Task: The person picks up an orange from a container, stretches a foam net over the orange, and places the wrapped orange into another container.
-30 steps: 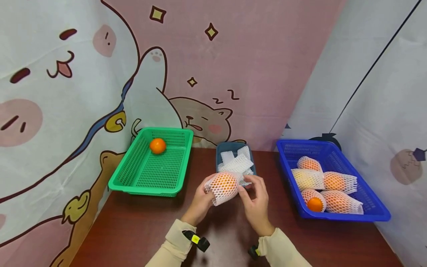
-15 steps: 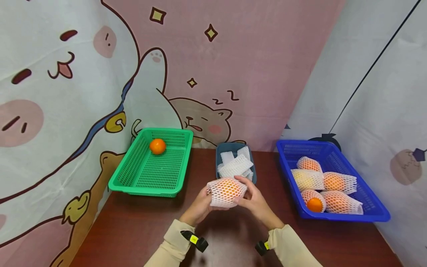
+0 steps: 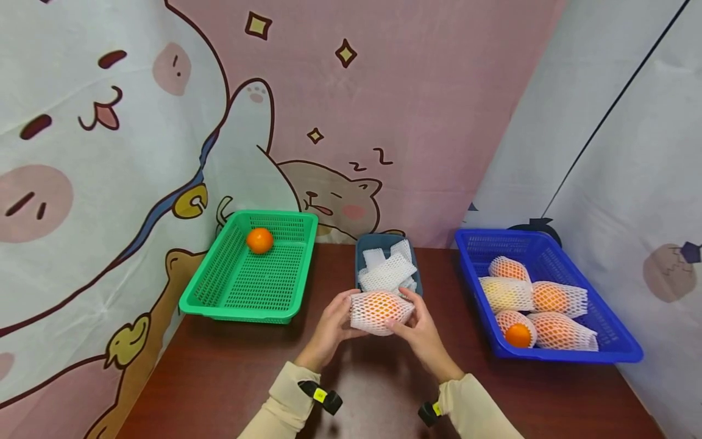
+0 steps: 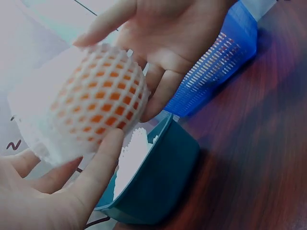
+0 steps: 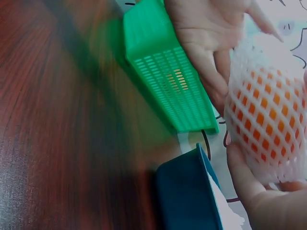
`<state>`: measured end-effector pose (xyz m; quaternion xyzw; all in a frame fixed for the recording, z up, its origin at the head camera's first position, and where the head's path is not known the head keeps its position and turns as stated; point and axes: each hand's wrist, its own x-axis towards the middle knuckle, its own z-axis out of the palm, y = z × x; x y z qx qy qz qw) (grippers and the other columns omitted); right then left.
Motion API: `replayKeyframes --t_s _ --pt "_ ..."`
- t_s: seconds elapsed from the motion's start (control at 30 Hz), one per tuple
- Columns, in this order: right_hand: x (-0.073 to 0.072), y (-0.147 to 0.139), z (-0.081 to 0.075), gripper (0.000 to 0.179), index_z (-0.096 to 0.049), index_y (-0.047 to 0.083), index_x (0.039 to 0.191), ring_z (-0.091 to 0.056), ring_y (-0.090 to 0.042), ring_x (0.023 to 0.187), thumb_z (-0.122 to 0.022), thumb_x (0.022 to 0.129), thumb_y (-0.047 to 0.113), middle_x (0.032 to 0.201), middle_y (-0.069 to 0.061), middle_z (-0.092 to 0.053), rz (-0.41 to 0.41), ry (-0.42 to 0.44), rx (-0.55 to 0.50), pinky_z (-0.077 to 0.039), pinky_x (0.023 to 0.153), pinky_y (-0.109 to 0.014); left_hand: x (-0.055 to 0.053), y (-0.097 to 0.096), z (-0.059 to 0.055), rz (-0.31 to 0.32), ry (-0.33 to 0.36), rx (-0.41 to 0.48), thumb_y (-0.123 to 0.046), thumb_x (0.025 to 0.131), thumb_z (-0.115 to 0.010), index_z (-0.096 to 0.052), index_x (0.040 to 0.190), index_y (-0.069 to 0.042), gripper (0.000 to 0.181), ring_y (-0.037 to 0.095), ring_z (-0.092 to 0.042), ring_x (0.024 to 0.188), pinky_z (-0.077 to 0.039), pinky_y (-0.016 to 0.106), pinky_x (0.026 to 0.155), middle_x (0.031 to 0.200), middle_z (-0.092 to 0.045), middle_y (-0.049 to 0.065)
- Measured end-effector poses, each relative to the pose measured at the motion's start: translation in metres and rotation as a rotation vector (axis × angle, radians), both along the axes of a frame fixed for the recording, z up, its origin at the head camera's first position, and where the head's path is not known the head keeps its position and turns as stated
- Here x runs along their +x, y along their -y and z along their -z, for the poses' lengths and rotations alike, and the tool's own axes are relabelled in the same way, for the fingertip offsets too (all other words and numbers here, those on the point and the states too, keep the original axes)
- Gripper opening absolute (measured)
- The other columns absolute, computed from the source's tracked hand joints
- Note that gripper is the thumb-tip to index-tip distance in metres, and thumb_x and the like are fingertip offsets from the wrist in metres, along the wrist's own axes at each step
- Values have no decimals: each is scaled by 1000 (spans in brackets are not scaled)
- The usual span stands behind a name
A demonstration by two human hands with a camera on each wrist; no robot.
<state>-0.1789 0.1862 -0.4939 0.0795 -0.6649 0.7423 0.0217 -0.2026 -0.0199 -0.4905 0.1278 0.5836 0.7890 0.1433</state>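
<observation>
An orange in a white foam net sleeve (image 3: 379,312) is held between both hands above the table. My left hand (image 3: 331,329) grips its left end, fingers along the far side and thumb below. At the other end my right hand (image 3: 425,341) holds the sleeve, its thumb against the near face. In the left wrist view the net (image 4: 103,98) covers the fruit, orange showing through the mesh. The right wrist view shows the sleeve (image 5: 268,115) reaching past the fruit at both ends. Just behind the hands, a small dark teal bin (image 3: 362,247) contains several flat foam nets (image 3: 388,274).
A green basket (image 3: 189,302) on the left holds one bare orange (image 3: 259,241). On the right, a blue basket (image 3: 614,350) holds several net-wrapped fruits (image 3: 549,299), one yellowish (image 3: 504,294). A printed cloth (image 3: 428,122) hangs behind the brown table (image 3: 219,384).
The right hand has moved from the sleeve's gathered far end to around its right side. The wrapped orange has turned more level and shifted slightly right. Baskets and bin look the same.
</observation>
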Motion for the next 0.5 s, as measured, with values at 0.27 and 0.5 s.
replayKeyframes --t_s 0.27,0.5 --pt "2 2 1 87 -21 11 152 -54 -28 110 -72 83 -2 137 -23 -40 23 -13 80 -52 83 -28 2 -8 0 -22 -38 -16 -3 86 -70 -39 142 -4 64 23 -63 97 -56 39 76 125 -53 18" --pt "2 1 -2 87 -20 3 153 -55 -20 110 -72 82 -4 141 -24 -40 -35 -18 69 -51 85 -27 1 -5 2 -36 -51 -39 -3 83 -74 -49 133 -2 56 25 -63 96 -56 36 74 119 -57 17"
